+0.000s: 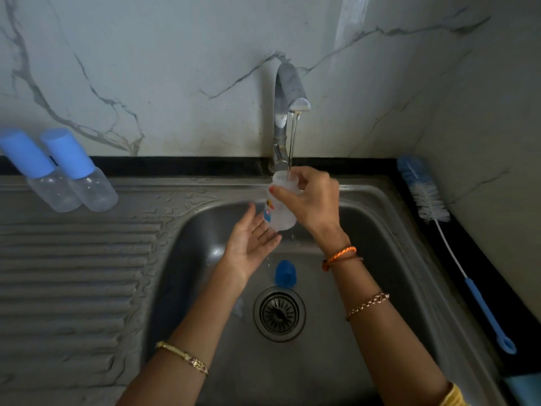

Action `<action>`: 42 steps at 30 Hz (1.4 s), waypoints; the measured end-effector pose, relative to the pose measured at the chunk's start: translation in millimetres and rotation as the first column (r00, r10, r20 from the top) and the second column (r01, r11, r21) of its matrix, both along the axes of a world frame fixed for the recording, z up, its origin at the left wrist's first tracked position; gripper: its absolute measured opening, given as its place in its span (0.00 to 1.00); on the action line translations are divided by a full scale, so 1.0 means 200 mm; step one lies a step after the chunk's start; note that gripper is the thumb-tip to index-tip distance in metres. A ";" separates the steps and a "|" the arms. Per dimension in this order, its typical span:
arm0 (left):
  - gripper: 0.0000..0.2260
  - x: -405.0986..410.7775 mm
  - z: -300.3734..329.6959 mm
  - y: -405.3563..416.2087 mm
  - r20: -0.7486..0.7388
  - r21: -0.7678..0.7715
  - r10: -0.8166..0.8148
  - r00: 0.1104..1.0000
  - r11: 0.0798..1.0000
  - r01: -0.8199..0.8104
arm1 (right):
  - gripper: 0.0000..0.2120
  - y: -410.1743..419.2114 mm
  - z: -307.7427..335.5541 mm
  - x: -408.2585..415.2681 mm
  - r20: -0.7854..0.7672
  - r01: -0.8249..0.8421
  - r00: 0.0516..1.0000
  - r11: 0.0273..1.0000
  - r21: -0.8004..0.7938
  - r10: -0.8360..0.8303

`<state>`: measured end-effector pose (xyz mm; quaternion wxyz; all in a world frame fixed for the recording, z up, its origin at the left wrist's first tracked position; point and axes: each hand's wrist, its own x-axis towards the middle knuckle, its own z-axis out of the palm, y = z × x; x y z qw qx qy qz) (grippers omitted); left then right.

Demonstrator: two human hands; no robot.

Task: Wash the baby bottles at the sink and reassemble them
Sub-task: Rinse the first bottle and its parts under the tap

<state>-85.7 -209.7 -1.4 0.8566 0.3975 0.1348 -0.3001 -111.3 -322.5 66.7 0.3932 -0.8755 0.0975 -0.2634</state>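
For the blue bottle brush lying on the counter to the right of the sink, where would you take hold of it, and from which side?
Take the bottle brush by its blue handle at the near end, coming from above with the right hand. It lies flat along the counter edge, bristles at the far end by the wall, so the handle is the slim, bare part nearest the person.

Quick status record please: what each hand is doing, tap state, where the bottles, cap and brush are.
right hand: grip around neck of open bottle, under the stream
left hand: open, palm up, at the bottle's base
tap: running, water falling into the bottle mouth
capped bottles: two, on the drainboard at left
blue cap: in the sink, above the drain
brush: lying on the counter at right, untouched
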 end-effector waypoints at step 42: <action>0.31 -0.44 0.30 0.37 0.590 0.731 -0.504 0.631 0.665 -0.151 | 0.13 0.21 -0.13 -0.54 -0.203 -0.015 0.931 0.589 0.808 0.302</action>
